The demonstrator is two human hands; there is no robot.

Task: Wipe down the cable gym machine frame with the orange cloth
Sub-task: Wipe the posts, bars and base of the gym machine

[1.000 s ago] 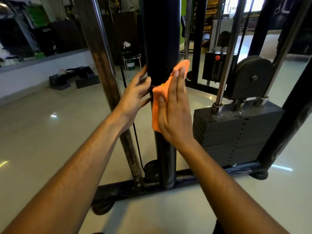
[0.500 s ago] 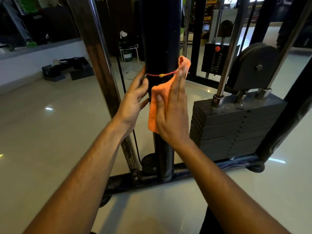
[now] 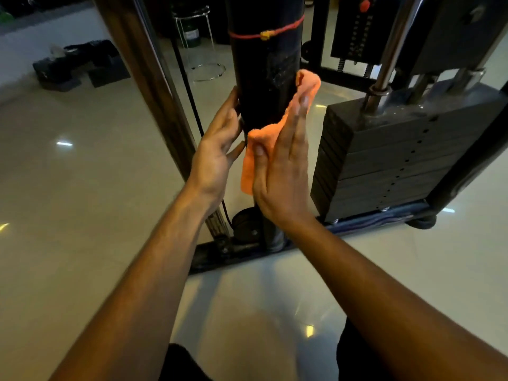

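The cable machine's thick black upright post (image 3: 264, 86) stands straight ahead, with a red string (image 3: 247, 35) tied around it higher up. An orange cloth (image 3: 265, 136) lies flat against the post's right front side. My right hand (image 3: 280, 171) presses the cloth onto the post with straight fingers. My left hand (image 3: 217, 152) rests open on the post's left side, fingers stretched along it. Part of the cloth is hidden under my right palm.
A rusty slanted bar (image 3: 154, 86) and a thin black cable (image 3: 189, 92) run just left of the post. The grey weight stack (image 3: 384, 160) with chrome guide rods (image 3: 384, 67) stands at the right. The black base bar (image 3: 247, 251) lies on the glossy floor; step blocks (image 3: 79, 66) sit far left.
Both hands and the cloth have slid down the post, well below the red string. The view has tilted downward and closer.
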